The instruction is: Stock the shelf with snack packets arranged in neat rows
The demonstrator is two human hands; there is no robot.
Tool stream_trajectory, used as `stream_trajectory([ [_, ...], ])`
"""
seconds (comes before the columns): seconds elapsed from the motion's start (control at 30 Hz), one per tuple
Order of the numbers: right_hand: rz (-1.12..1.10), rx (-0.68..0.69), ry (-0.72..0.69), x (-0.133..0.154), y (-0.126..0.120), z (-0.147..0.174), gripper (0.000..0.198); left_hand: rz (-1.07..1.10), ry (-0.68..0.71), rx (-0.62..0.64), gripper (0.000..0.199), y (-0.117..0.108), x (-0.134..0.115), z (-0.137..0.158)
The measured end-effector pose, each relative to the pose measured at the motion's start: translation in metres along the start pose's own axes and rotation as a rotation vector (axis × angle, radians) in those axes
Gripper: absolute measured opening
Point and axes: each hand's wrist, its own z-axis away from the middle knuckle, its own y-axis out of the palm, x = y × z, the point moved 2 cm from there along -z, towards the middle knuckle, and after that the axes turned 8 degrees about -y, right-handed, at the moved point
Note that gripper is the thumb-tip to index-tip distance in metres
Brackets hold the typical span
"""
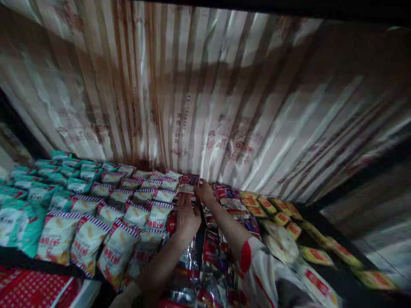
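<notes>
Both my arms reach forward to the back of the display, near the wrinkled sheet. A dark red snack packet with a pale lower part stands between my hands. My right hand is closed on its right edge. At its lower edge, the fingers of my left hand are pressed together against the packet; their tips are partly hidden. More dark red and silvery packets lie right of my right hand and below both arms. Left of my left hand are rows of white bags with striped tops.
A wrinkled printed sheet hangs behind the goods. Teal bags fill the far left. Small yellow packets and round pale packs lie on the right. A red patterned box is at the lower left.
</notes>
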Motion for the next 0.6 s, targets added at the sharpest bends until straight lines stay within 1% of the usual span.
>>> stream_trajectory([
  [0.13, 0.028, 0.025, -0.036, 0.005, 0.002, -0.003, 0.039, 0.001, 0.01, -0.02, 0.05, 0.002, 0.003, 0.006],
  [0.27, 0.02, 0.056, -0.057, 0.007, 0.008, -0.004, 0.033, -0.002, -0.008, -0.016, 0.05, 0.002, 0.004, 0.005],
  [0.37, -0.013, 0.058, -0.133, 0.005, 0.016, -0.007, 0.035, -0.003, -0.02, -0.015, 0.05, 0.002, 0.005, 0.002],
  [0.5, -0.045, 0.0, -0.239, -0.002, 0.026, -0.01, 0.039, -0.027, -0.003, -0.014, 0.049, 0.004, 0.007, 0.001],
  [0.6, -0.076, -0.078, -0.278, -0.009, 0.026, -0.005, 0.038, -0.069, 0.02, 0.006, 0.049, 0.003, 0.007, 0.001],
])
